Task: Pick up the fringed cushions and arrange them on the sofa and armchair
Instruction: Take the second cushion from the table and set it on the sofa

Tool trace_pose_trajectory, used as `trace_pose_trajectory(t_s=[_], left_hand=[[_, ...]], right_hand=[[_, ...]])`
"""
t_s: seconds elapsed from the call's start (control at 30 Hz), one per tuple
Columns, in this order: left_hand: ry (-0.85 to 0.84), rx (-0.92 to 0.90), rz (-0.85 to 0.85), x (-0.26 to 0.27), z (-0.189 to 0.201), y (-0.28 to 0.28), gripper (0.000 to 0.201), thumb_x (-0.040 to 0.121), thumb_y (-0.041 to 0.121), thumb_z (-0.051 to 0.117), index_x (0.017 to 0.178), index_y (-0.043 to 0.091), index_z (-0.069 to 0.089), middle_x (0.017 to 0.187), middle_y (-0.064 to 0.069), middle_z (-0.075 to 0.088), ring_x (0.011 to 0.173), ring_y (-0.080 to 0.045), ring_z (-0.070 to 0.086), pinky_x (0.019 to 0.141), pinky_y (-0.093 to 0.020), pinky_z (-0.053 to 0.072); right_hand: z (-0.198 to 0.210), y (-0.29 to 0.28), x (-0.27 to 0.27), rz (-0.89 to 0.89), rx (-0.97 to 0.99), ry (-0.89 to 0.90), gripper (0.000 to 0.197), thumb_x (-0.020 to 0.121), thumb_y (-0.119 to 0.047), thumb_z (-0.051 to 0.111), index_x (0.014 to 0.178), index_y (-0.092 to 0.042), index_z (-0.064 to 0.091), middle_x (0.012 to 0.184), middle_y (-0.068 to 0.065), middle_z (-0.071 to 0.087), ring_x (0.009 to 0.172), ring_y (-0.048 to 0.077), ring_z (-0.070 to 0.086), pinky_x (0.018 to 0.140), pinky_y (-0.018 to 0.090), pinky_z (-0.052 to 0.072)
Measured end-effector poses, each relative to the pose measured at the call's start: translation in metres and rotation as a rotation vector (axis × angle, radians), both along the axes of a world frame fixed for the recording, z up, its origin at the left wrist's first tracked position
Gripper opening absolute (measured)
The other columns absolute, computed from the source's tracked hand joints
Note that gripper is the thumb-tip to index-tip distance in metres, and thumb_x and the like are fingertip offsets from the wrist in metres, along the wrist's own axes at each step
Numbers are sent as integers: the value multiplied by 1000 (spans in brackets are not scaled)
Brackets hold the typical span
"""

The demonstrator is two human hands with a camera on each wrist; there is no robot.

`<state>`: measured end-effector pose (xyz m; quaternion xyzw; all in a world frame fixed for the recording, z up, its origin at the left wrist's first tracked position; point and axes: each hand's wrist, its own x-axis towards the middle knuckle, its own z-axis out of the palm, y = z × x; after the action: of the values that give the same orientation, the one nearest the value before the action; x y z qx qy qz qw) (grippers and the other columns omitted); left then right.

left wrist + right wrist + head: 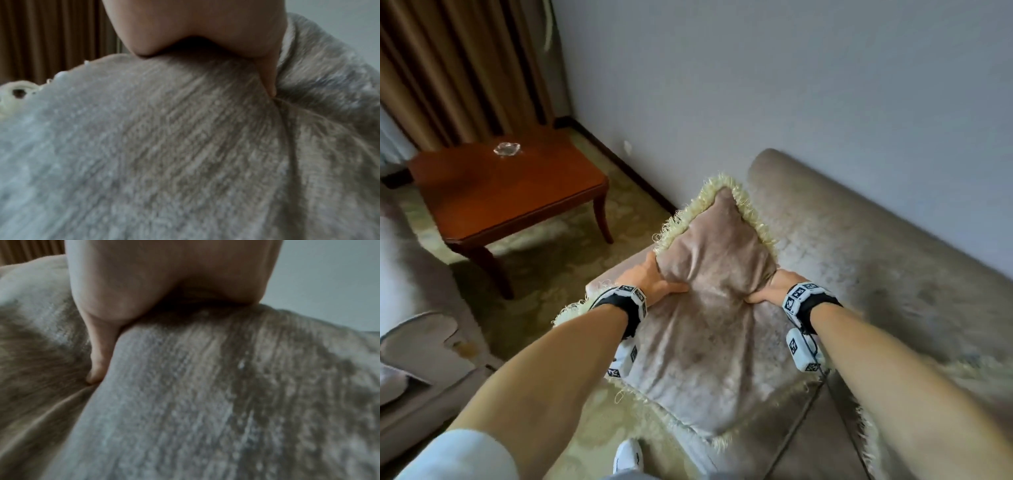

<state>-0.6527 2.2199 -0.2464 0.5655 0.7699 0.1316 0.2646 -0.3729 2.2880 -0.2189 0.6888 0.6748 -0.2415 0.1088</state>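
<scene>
A beige velvet cushion (709,308) with a cream fringe hangs corner-up over the left end of the sofa (876,257). My left hand (654,284) grips its left side and my right hand (770,289) grips its right side, thumbs on the front and fingers hidden behind. The cushion fabric (164,146) fills the left wrist view under my left hand (205,24), whose thumb presses a crease into it. The right wrist view shows my right hand (164,272) dug into the same fabric (185,402). A second fringed cushion (976,373) lies on the sofa seat beneath my right forearm.
A pale armchair (424,346) stands at the left edge. Between it and the sofa is a wooden side table (510,192) with a glass ashtray (507,148). Brown curtains (458,68) hang in the corner. My white shoe (628,455) is on the patterned carpet.
</scene>
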Motion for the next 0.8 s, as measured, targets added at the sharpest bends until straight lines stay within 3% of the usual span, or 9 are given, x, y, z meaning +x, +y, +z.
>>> trace_pose_trajectory(t_s=[0.13, 0.27, 0.37, 0.5, 0.6, 0.7, 0.8], left_hand=[[59, 10, -170, 19, 3, 42, 104, 57, 79, 72, 132, 16, 36, 104, -6, 65, 87, -26, 61, 77, -36, 53], [156, -36, -322, 58, 8, 77, 111, 67, 76, 67, 144, 11, 21, 104, -10, 62, 89, -29, 60, 73, -36, 50], [184, -38, -402, 88, 5, 93, 117, 70, 76, 64, 151, 12, 10, 116, -15, 63, 99, -32, 63, 80, -38, 54], [169, -102, -419, 128, 1, 122, 113, 71, 71, 67, 149, 11, 12, 128, -15, 59, 111, -35, 59, 92, -40, 50], [187, -93, -439, 156, -3, 151, 107, 69, 68, 70, 144, 11, 20, 126, -14, 60, 111, -35, 60, 92, -41, 50], [253, -95, -498, 184, -3, 183, 105, 70, 67, 71, 143, 11, 22, 126, -14, 60, 109, -34, 61, 90, -40, 52], [302, -91, -555, 203, -4, 214, 109, 71, 66, 72, 147, 11, 17, 126, -15, 60, 109, -33, 62, 90, -40, 52]], right_hand=[[-6, -6, 25, -158, -9, 21, 64, 51, -71, 78, 86, -19, 68, 78, 1, 70, 71, 21, 65, 63, 29, 50], [-19, -4, 63, -282, -1, 54, 69, 50, -77, 74, 92, -23, 69, 86, -2, 72, 75, 19, 64, 73, 30, 54], [-19, -3, 90, -331, -44, 81, 49, 64, -68, 76, 78, -22, 65, 75, -2, 66, 68, 15, 59, 66, 28, 49], [-28, 15, 127, -368, -63, 153, 48, 69, -60, 77, 98, -24, 68, 96, -6, 71, 87, 20, 63, 85, 32, 51], [-42, 33, 153, -424, -71, 184, 69, 63, -63, 78, 115, -18, 67, 112, 2, 70, 96, 25, 65, 89, 37, 53], [-58, 50, 173, -496, -90, 261, 83, 60, -63, 80, 131, -23, 60, 128, 1, 65, 110, 26, 63, 96, 37, 49], [-78, 64, 184, -591, -111, 388, 76, 65, -57, 81, 131, -24, 60, 127, 2, 65, 110, 26, 62, 95, 35, 49]])
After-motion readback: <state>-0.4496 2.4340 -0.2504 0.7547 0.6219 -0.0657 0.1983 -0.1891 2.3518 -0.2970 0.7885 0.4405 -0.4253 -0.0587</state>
